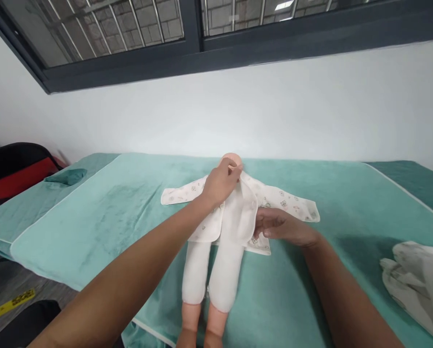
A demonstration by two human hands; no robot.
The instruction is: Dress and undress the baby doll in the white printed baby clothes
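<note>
A baby doll [216, 270] lies on its back on a teal towel [122, 212], head [231, 158] toward the wall, legs toward me. It wears a white printed jacket [289, 200] with the sleeves spread out. My left hand [221, 182] pinches the jacket's collar near the doll's neck. My right hand [279, 226] grips the jacket's right front flap at the doll's waist, fingers curled on the cloth.
A crumpled white printed garment [419, 285] lies at the right on the towel. A small teal cloth [66, 176] sits at the far left. A black and red bag [16, 171] is beyond the left edge. A white wall and a dark-framed window stand behind.
</note>
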